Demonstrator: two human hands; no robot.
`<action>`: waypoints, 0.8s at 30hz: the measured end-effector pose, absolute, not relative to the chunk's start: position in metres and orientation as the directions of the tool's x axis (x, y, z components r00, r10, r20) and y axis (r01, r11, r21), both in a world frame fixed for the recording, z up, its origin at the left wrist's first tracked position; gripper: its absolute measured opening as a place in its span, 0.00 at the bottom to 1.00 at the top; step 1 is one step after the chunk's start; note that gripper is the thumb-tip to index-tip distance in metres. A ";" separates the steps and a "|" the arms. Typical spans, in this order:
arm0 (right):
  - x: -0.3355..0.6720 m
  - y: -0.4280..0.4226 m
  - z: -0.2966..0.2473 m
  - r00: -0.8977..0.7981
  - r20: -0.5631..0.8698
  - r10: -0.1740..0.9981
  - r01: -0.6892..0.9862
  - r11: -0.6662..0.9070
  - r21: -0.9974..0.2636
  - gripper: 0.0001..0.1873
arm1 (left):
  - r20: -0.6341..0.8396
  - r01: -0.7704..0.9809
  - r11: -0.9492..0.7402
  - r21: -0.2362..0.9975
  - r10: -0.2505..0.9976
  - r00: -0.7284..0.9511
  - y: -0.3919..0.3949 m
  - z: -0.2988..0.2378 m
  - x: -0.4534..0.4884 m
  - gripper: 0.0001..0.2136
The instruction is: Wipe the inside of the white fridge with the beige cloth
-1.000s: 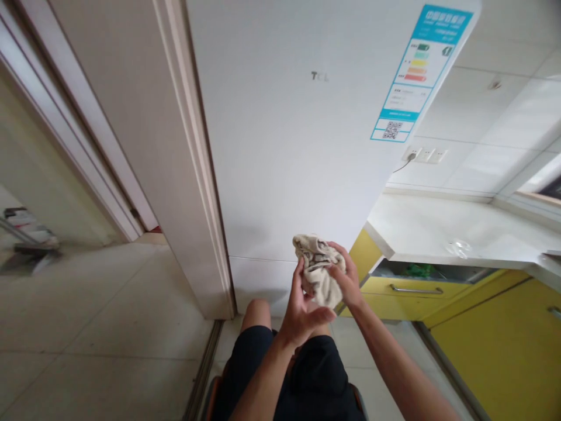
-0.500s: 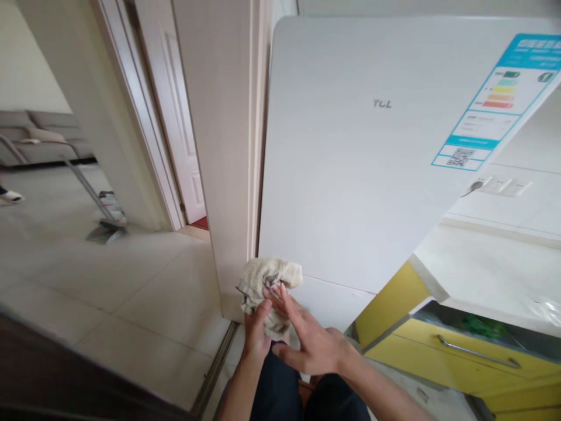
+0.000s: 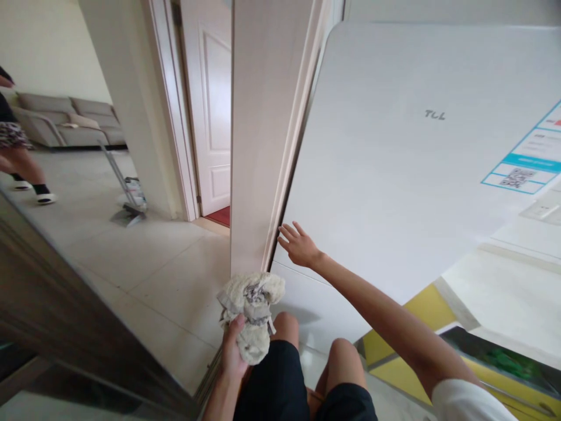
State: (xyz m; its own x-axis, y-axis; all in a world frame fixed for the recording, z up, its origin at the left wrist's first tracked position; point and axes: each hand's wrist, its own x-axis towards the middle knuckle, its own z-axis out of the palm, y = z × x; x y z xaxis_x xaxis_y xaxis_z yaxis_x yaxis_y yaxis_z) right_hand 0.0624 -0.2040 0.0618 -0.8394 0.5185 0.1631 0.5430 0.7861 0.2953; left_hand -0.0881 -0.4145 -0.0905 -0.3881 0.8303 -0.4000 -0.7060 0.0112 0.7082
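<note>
A crumpled, off-white cleaning cloth (image 3: 256, 304) with grey, dirty-looking patches is held in my left hand (image 3: 234, 348), just above my knees. The thumb lies over its near edge. My right hand (image 3: 300, 245) reaches forward with its fingers spread, at the left edge of the white refrigerator (image 3: 372, 175) marked TCL. Nothing is in that hand. Whether its fingertips touch the refrigerator door I cannot tell. Below the hand runs the seam between the upper and lower doors.
A pale door panel (image 3: 267, 128) stands left of the refrigerator. On the left are a dark wooden edge (image 3: 87, 304), a long-handled dustpan (image 3: 129, 213), a sofa (image 3: 83, 120) and another person's legs (image 3: 26, 166). Yellow cabinets (image 3: 427, 310) stand under a white counter (image 3: 495, 280).
My right hand has left the cloth and moved up to the refrigerator's edge. The left hand keeps the cloth, slightly lower and further left. My view has turned left; another person has come into sight.
</note>
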 end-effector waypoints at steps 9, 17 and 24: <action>0.021 -0.133 0.014 -0.794 0.195 0.576 0.588 0.645 0.489 0.24 | -0.502 -0.882 -0.070 0.466 0.800 -0.328 -0.421 -0.060 -0.093 0.33; 0.007 -0.124 -0.017 -0.747 0.326 0.579 0.653 0.546 0.525 0.25 | -0.481 -0.865 -0.106 0.491 0.794 -0.371 -0.421 -0.057 -0.099 0.34; 0.010 -0.160 -0.014 -0.794 0.347 0.499 0.601 0.560 0.570 0.21 | -0.456 -0.834 -0.116 0.540 0.793 -0.405 -0.420 -0.065 -0.105 0.34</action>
